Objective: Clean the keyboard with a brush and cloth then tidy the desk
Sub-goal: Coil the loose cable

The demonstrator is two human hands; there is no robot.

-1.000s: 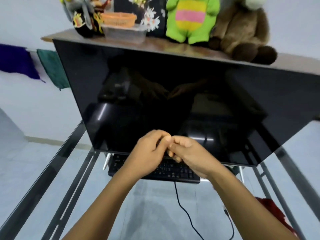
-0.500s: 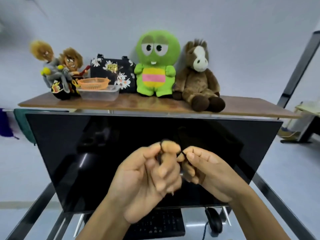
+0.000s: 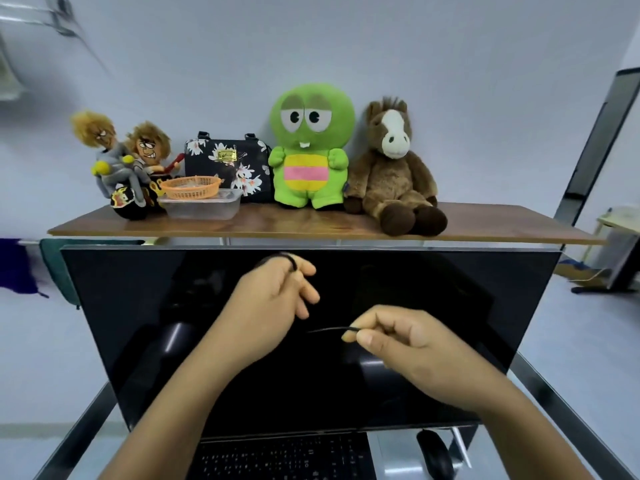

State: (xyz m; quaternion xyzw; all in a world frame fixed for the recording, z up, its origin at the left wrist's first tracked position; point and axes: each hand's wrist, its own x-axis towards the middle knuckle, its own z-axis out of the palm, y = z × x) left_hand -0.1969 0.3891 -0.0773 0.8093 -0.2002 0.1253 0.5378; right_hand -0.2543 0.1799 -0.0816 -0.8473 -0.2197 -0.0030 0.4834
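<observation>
Between the raised hands, in front of the dark monitor (image 3: 173, 323), a thin black strand (image 3: 332, 329) sticks out toward the left hand from the right hand (image 3: 412, 344), which is closed, pinching it between thumb and forefinger. The left hand (image 3: 266, 306) is half closed with its fingers loosely curled, and a small black loop (image 3: 289, 259), perhaps a band or tie, sits over the tip of its raised finger. Whether strand and loop are one piece I cannot tell; the two hands are apart, not touching.

Below them, at the bottom edge of the view, the keyboard (image 3: 287, 459) lies on the glass desk (image 3: 391, 455), partly under the monitor's lower edge, with a black mouse (image 3: 434, 452) just beside it on the right. Neither hand is near the keys.

Above the monitor, a wooden shelf (image 3: 311, 226) carries two cartoon dolls (image 3: 128, 157), an orange basket (image 3: 192, 187) resting in a clear plastic tub (image 3: 202, 207), a floral bag (image 3: 228, 164), a green plush (image 3: 310, 147) and a brown plush horse (image 3: 391, 168).

No brush and no cleaning cloth can be seen in either hand or on the desk, so by my reading the cleaning has not started, or the tools lie out of view. Brushing the keys, wiping them and tidying the desk all appear still to be done; the fiddling with the strand looks like preparation at most.
</observation>
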